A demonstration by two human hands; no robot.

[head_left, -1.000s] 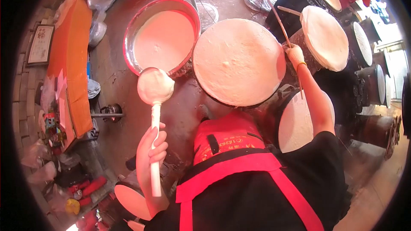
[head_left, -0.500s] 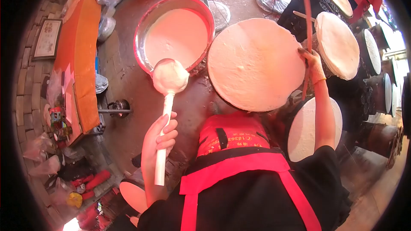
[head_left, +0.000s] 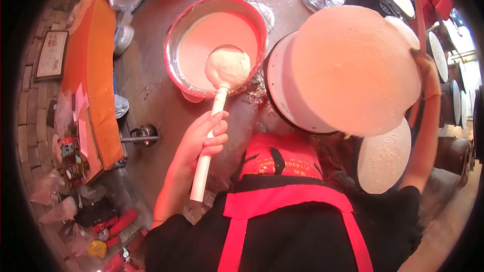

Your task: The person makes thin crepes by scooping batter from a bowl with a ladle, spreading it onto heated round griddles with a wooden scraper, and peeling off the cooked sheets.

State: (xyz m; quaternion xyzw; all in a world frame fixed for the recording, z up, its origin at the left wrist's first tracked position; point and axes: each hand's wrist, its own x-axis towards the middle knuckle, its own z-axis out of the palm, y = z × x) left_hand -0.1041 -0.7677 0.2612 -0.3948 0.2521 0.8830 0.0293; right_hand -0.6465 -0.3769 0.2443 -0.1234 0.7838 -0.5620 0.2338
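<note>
Pale ladle (head_left: 228,66), sheet (head_left: 355,70) in hands (head_left: 205,137)

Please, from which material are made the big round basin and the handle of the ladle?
The basin looks like metal, perhaps painted or enamelled red at the rim; its inner wall shows a greyish shine. The ladle's handle seems smooth pale plastic, being straight and evenly round, though painted wood is possible.
</note>
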